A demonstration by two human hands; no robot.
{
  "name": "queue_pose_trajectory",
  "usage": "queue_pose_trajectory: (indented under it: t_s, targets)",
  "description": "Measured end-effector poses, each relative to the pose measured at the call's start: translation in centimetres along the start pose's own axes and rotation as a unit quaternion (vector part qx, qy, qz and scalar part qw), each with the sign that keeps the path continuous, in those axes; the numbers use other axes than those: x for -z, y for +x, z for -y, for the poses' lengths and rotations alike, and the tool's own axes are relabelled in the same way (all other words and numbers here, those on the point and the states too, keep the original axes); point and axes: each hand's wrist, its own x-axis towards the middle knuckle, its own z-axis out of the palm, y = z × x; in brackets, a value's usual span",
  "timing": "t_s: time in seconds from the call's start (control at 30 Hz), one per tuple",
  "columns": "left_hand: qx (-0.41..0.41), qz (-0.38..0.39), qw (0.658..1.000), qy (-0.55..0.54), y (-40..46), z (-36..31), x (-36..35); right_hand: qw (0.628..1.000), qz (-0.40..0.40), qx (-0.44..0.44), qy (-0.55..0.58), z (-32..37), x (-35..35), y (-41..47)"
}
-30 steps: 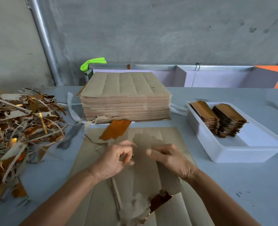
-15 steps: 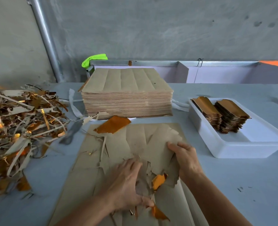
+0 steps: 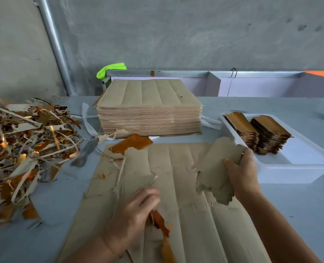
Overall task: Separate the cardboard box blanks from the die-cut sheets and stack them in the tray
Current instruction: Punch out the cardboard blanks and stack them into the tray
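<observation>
A brown die-cut sheet point(image 3: 168, 164) lies flat on the table in front of me. My right hand point(image 3: 242, 173) grips a small bundle of torn-out box blanks point(image 3: 217, 168), lifted off the sheet just left of the white tray point(image 3: 290, 173). Two stacks of gold-faced blanks point(image 3: 259, 133) stand in the tray's far end. My left hand point(image 3: 136, 213) rests low on the sheet with fingers curled over a gold-orange scrap strip point(image 3: 160, 223). A thick pile of uncut sheets point(image 3: 149, 111) sits behind.
A big heap of gold and grey offcut strips point(image 3: 24, 149) covers the table's left side. One gold-faced piece point(image 3: 132, 146) lies at the sheet's far edge. White straps trail beside the pile. A green cloth point(image 3: 110, 69) and a metal frame stand along the grey wall.
My right hand has pulled the bundle of blanks free from the sheet and raised it to the right, toward the tray. My left hand has slid down onto the scrap.
</observation>
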Motion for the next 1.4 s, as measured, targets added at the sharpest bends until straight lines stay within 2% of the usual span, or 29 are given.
queue_pose_trajectory:
  t_s: [0.13, 0.2, 0.27, 0.4, 0.47, 0.63, 0.8, 0.9, 1.03, 1.23, 1.27, 1.33, 1.4]
  targets:
    - [0.056, -0.089, 0.994, -0.039, 0.2, 0.4, 0.4, 0.989, 0.111, 0.058, -0.079, 0.5, -0.9, -1.4]
    - [0.092, -0.129, 0.983, -0.089, 0.5, 0.7, 0.6, 0.979, 0.165, 0.046, -0.108, 0.9, -1.9, -2.0]
    - [0.1, -0.154, 0.977, -0.11, 0.7, 0.9, 1.0, 0.965, 0.217, 0.02, -0.147, 1.4, -2.9, -2.7]
    - [0.063, -0.168, 0.975, -0.135, 1.0, 0.1, 1.7, 0.931, 0.315, 0.0, -0.184, 2.4, -5.3, -4.2]
    - [0.037, -0.16, 0.975, -0.147, 1.2, -0.5, 1.9, 0.921, 0.341, -0.01, -0.186, 3.2, -6.5, -4.8]
    - [-0.015, -0.133, 0.984, -0.113, 1.6, -1.9, 1.6, 0.907, 0.38, -0.16, -0.08, 4.4, -8.3, -5.4]
    - [-0.082, -0.08, 0.991, -0.062, 1.3, -2.9, 1.6, 0.894, 0.391, -0.205, -0.077, 3.4, -8.7, -5.6]
    - [-0.095, -0.066, 0.992, -0.043, 0.8, -3.6, 1.3, 0.893, 0.38, -0.241, -0.031, 2.4, -8.8, -5.8]
    - [-0.051, -0.081, 0.992, -0.085, 0.2, -3.3, 1.1, 0.883, 0.381, -0.265, 0.066, 1.6, -8.5, -5.7]
    - [-0.026, -0.109, 0.982, -0.152, 0.1, -2.9, 0.3, 0.86, 0.441, -0.201, 0.161, 1.2, -8.4, -6.2]
    - [0.001, -0.12, 0.979, -0.166, 0.1, -2.9, 0.1, 0.849, 0.456, -0.193, 0.182, 1.2, -8.4, -6.3]
    - [0.113, -0.158, 0.953, -0.231, 0.6, -3.3, 0.1, 0.826, 0.483, -0.196, 0.212, 1.2, -8.4, -6.4]
    - [0.254, -0.179, 0.886, -0.345, 1.7, -3.8, 0.6, 0.819, 0.489, -0.218, 0.208, 1.3, -8.3, -6.5]
